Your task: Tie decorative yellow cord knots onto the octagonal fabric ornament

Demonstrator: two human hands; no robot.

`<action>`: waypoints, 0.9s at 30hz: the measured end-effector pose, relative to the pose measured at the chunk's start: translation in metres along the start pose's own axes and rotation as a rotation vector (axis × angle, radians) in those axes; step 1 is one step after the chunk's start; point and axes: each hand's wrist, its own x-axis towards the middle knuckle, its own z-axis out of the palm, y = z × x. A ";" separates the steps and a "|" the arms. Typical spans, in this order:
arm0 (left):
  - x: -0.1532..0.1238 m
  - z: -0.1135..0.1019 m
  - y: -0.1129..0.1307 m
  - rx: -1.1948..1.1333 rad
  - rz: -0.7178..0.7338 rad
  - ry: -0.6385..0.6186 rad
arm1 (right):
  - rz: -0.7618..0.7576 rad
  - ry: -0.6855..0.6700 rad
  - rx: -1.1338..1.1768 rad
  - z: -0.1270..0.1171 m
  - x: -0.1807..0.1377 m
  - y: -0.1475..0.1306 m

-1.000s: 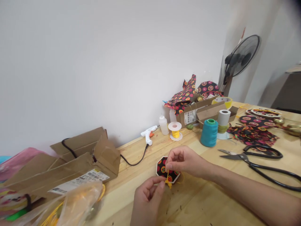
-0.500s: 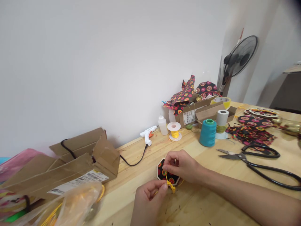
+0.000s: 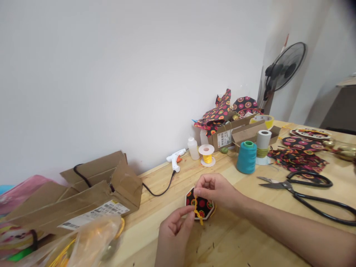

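Note:
A small octagonal piece covered in black fabric with pink and orange circles point(image 3: 206, 206) lies on the wooden table point(image 3: 250, 237). A yellow cord point(image 3: 196, 206) with a knot runs over it. My right hand point(image 3: 215, 190) pinches the cord's upper end above the piece. My left hand point(image 3: 175, 233) pinches the lower end, close to the knot, at the piece's near left edge. Both hands have their fingers closed on the cord.
Black scissors point(image 3: 303, 189) lie to the right. Behind stand a teal thread cone point(image 3: 246, 157), a white cone point(image 3: 263, 146), a yellow cord spool point(image 3: 207, 154), a glue gun point(image 3: 175, 159) with black cable, cardboard boxes point(image 3: 91, 196), fabric scraps point(image 3: 299, 155), and a fan point(image 3: 283, 68).
My right hand has lifted a little, drawing the yellow cord upward and uncovering more of the octagonal piece. My left hand has kept its pinch near the knot.

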 end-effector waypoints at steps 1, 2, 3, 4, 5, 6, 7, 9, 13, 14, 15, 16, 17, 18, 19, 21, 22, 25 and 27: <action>0.000 0.000 0.001 0.003 0.014 0.013 | 0.008 0.002 0.019 0.000 0.000 0.000; 0.000 0.000 0.002 0.006 0.024 0.028 | 0.021 0.005 0.035 0.000 0.000 0.000; 0.000 0.000 0.003 0.010 0.025 0.036 | 0.036 0.010 0.046 -0.001 0.000 0.001; 0.000 0.001 0.005 0.011 0.020 0.041 | 0.052 0.017 0.052 -0.001 0.000 0.001; 0.000 0.001 0.006 0.009 0.014 0.045 | 0.068 0.024 0.057 -0.001 0.000 0.001; 0.000 0.001 0.006 0.002 0.011 0.049 | 0.081 0.029 0.065 -0.001 0.000 0.000; 0.000 0.001 0.007 -0.006 0.012 0.057 | 0.090 0.033 0.076 -0.001 0.000 0.000; 0.000 0.002 0.006 -0.020 0.025 0.087 | 0.095 0.045 0.109 -0.002 0.001 -0.001; 0.001 0.003 0.004 -0.034 0.037 0.107 | 0.093 0.071 0.102 -0.003 0.000 -0.004; 0.001 0.003 0.003 -0.036 0.034 0.104 | 0.090 0.065 0.087 -0.003 0.000 -0.005; 0.002 0.003 0.003 -0.032 0.018 0.103 | 0.085 0.055 0.075 -0.003 0.000 -0.006; 0.003 0.002 0.002 -0.021 -0.004 0.107 | 0.078 0.043 0.069 -0.003 -0.001 -0.007; 0.003 0.001 0.002 -0.006 -0.030 0.113 | 0.069 0.031 0.068 -0.003 -0.001 -0.007; 0.004 0.001 0.002 0.009 -0.053 0.116 | 0.061 0.019 0.071 -0.003 -0.001 -0.007; 0.005 0.000 0.002 0.023 -0.069 0.115 | 0.055 0.007 0.078 -0.003 -0.001 -0.007; 0.006 -0.001 0.002 0.032 -0.068 0.099 | 0.041 -0.015 0.090 -0.002 -0.001 -0.006; 0.005 -0.001 0.002 0.030 -0.060 0.086 | 0.035 -0.024 0.092 -0.002 -0.001 -0.006; 0.004 -0.001 0.002 0.032 -0.068 0.053 | 0.026 -0.037 0.076 -0.002 0.000 -0.004; 0.004 -0.001 -0.001 0.030 -0.093 0.044 | 0.027 -0.034 0.058 -0.002 0.000 -0.003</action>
